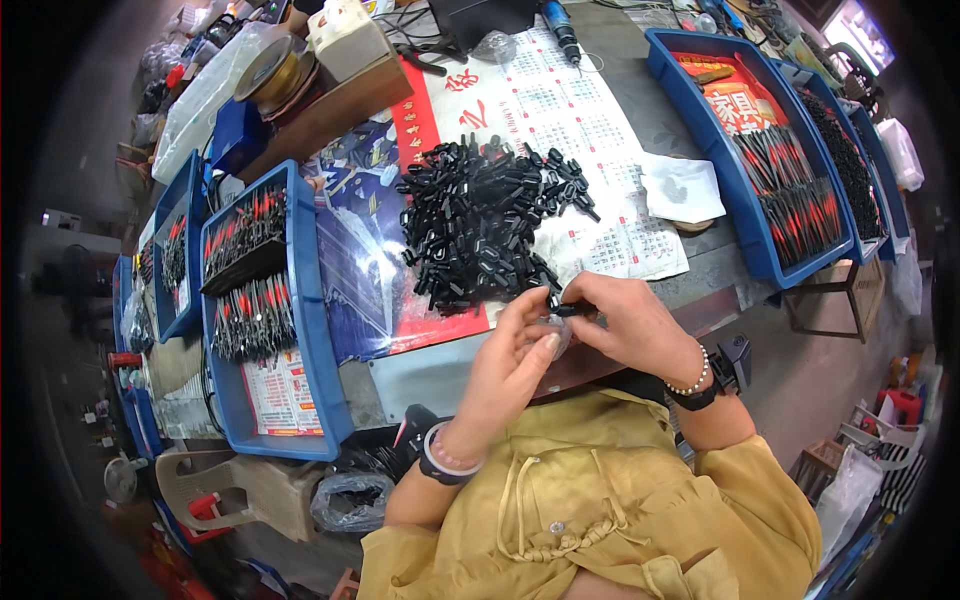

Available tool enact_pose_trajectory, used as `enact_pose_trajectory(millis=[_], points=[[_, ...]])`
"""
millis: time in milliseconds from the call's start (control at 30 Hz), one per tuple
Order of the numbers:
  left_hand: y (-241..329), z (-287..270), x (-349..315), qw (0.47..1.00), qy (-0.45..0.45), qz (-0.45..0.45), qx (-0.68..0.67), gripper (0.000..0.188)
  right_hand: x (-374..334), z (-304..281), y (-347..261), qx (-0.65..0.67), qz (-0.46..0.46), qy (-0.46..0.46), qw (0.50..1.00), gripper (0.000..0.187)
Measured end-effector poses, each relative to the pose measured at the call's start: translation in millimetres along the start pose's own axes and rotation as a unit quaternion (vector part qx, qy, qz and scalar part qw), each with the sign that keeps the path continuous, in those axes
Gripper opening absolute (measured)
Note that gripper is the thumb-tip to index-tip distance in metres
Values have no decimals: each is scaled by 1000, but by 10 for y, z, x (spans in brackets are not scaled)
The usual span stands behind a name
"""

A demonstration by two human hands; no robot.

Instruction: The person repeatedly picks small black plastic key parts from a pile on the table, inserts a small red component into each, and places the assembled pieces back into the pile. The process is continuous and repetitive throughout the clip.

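Both hands meet over the near edge of the table. In my right hand, thumb and forefinger pinch a small black plastic piece. My left hand is curled round a small clear plastic item, whose exact kind is hard to make out; its fingertips come close to the black piece. Just beyond them lies a heap of small black plastic pieces, some with a slot or loop shape, spread over a red and white calendar sheet.
Blue trays stand on both sides, the left one and the right one with rows of thin black and red parts. A white paper lies right of the heap. At the back are a wire spool and a blue screwdriver-like tool.
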State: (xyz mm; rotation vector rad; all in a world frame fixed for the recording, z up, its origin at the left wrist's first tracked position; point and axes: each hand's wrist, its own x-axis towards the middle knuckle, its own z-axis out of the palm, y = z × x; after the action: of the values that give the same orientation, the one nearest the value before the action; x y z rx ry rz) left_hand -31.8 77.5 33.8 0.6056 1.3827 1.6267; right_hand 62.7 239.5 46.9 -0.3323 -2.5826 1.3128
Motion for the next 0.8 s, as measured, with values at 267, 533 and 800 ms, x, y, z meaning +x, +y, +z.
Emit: enact_pose_trajectory(millis=[267,533,800], points=[[69,-71,348,992,78,78,-53,49,268,-31,-76,2,-17,-3,1000,19],[265,-172,286,858,168,247,419,51,104,-175,-215,-9,-36,27,999,19],[106,-3,-351,993,-54,-107,5,36,-329,52,-235,40,-107,-72,991,27]])
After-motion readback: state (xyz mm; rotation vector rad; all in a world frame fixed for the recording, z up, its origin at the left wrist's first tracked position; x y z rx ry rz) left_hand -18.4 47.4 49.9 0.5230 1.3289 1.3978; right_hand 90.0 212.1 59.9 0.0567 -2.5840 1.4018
